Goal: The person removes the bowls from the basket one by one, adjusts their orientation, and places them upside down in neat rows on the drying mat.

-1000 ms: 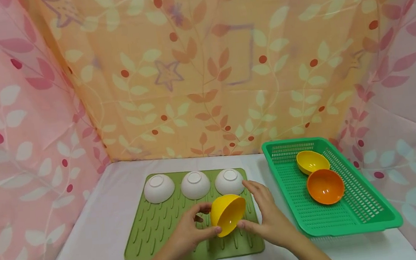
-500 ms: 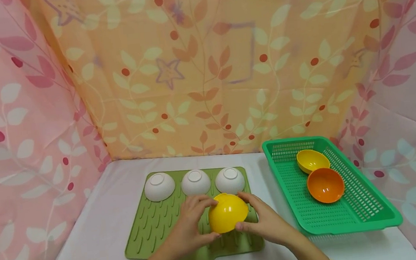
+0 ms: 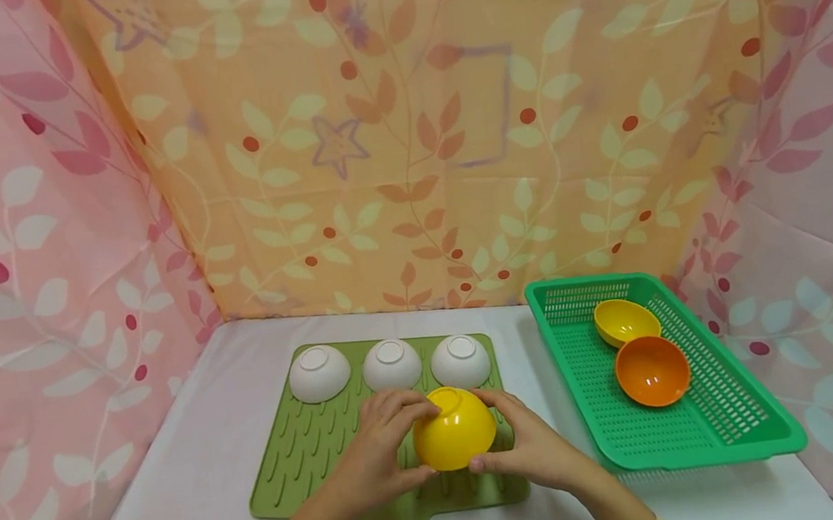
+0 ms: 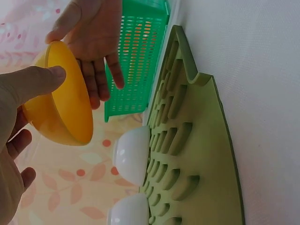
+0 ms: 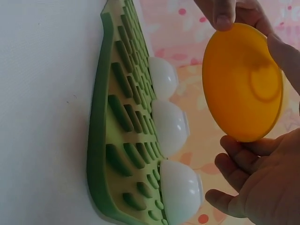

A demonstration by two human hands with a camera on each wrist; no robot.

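Note:
A yellow bowl point(image 3: 455, 440) is held bottom up between both hands, above the green drying mat point(image 3: 293, 464). My left hand point(image 3: 376, 450) grips its left side, with the thumb low at the rim and fingers up near the base. On the right side my right hand point(image 3: 534, 446) holds it, thumb at the rim and fingers behind. The left wrist view shows the inside of the bowl point(image 4: 70, 101) facing the mat, with a gap between them. Behind it, three white bowls stand upside down along the mat's far edge, the rightmost white bowl point(image 3: 461, 363) closest to the hands.
To the right stands a green perforated basket point(image 3: 707, 458). In it lie an orange bowl point(image 3: 653, 373) and another yellow bowl point(image 3: 624, 320), touching each other. A white cloth point(image 3: 182, 483) covers the table, and patterned curtains point(image 3: 405, 144) enclose the back and sides.
The yellow bowl has turned from tilted, with its inside showing, to bottom up. My left hand's fingers have come up over its side; both hands still hold it.

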